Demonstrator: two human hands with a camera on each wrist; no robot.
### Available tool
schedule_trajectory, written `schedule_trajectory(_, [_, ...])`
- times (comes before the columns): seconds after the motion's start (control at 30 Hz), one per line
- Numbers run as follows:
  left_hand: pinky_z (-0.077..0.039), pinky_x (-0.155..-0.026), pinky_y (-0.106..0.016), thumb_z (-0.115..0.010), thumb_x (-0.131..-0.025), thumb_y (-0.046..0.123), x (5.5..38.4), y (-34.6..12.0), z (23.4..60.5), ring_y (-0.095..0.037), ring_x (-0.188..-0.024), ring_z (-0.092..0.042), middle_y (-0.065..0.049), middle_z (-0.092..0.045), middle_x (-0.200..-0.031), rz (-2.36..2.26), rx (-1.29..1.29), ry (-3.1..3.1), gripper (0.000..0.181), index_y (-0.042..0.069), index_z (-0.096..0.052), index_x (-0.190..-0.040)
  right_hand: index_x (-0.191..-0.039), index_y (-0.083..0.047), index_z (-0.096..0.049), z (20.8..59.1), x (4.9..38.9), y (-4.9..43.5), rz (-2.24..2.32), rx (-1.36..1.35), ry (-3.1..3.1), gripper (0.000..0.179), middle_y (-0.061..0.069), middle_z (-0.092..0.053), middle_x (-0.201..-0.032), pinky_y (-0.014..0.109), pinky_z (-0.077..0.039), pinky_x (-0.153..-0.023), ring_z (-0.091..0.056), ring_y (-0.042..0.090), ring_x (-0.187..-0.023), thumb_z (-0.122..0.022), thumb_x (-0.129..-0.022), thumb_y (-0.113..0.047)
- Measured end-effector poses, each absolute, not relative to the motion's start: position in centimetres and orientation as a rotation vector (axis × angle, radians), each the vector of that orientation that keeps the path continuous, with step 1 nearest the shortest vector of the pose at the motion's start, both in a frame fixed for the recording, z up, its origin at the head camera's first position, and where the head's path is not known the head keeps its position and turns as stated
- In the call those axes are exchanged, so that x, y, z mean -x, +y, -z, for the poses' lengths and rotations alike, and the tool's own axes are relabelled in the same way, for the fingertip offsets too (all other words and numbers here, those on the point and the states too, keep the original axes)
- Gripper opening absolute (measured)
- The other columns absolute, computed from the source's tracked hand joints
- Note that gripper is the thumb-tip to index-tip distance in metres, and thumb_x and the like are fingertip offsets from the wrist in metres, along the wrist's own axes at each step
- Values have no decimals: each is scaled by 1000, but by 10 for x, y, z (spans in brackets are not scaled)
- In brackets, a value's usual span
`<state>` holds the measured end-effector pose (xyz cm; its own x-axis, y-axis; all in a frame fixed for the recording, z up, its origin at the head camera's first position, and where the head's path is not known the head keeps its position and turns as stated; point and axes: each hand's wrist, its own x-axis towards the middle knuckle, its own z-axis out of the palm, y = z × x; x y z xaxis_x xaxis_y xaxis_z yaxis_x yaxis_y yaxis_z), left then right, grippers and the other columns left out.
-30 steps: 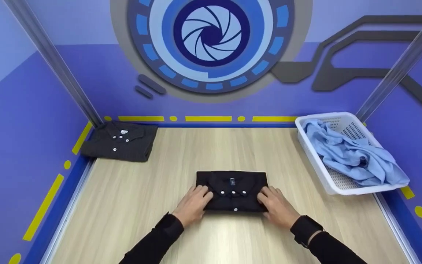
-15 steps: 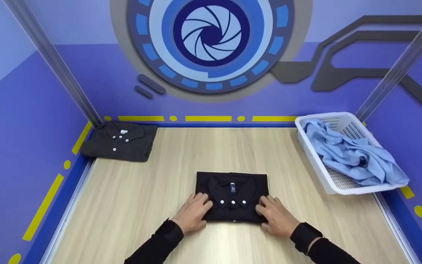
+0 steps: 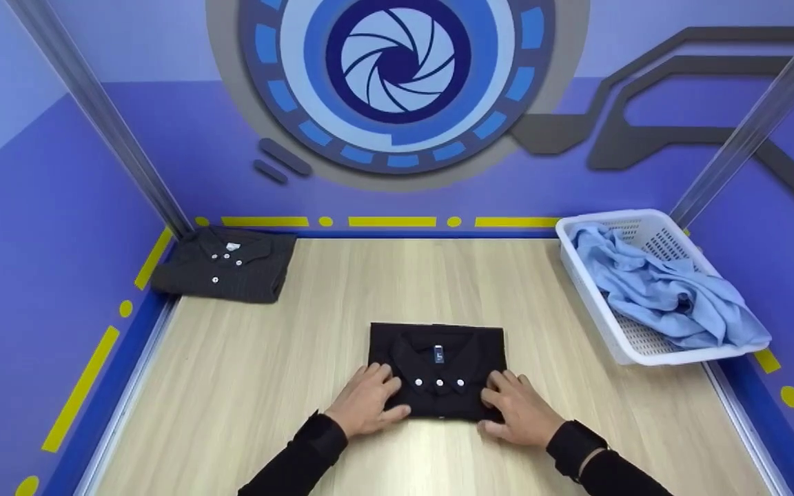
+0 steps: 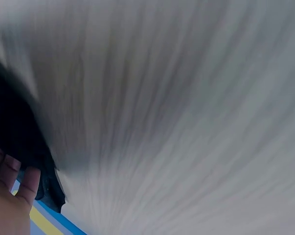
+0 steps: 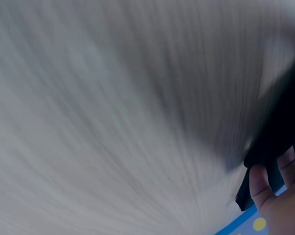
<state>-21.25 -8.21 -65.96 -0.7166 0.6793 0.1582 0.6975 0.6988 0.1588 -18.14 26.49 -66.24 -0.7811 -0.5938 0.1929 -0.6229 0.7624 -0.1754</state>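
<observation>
A black folded shirt (image 3: 438, 406) lies flat near the middle of the wooden table, its collar, inner label and three white buttons facing up. My left hand (image 3: 365, 401) rests at the shirt's left edge, fingertips on the fabric and thumb stretched along the front corner. At the opposite edge, my right hand (image 3: 522, 408) touches the cloth with bent fingers, its thumb spread away just in front of the hem. The left wrist view shows the fingers (image 4: 29, 186) beside the dark fabric (image 4: 20, 127); in the right wrist view the shirt's edge (image 5: 279, 127) sits above the other hand's fingers.
A dark grey folded shirt (image 3: 231, 272) lies in the back left corner. At the back right stands a white perforated basket (image 3: 579, 289) holding a crumpled light blue garment (image 3: 666, 296). Printed blue panels (image 3: 397, 196) wall the table (image 3: 369, 275) at the back and sides.
The black shirt's front edge has come down toward me and its collar and buttons now lie flatter. Both thumbs have moved out from the front edge and spread away from the fingers.
</observation>
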Motion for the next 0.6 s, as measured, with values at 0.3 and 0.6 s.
schedule_trajectory(0.3, [-42,-87,-37,-60,-101,50,207,-80,675,-20,-91,-45,0,-51,-100,311,1036,-2792,35,16,-65,-108,-87,-19,-62,670,177,261,-386,-917,-2818,27,-3,-48,-97,32,-30,-71,-37,14,-86,-74,-92,-43])
schedule_trajectory(0.6, [-41,-91,-39,-73,-93,46,198,-76,687,-20,-94,-44,-1,-49,-101,470,869,-2759,34,16,-56,-98,-84,-19,-60,673,175,260,-437,-881,-2798,28,-4,-46,-96,32,-33,-72,-35,12,-85,-80,-87,-38])
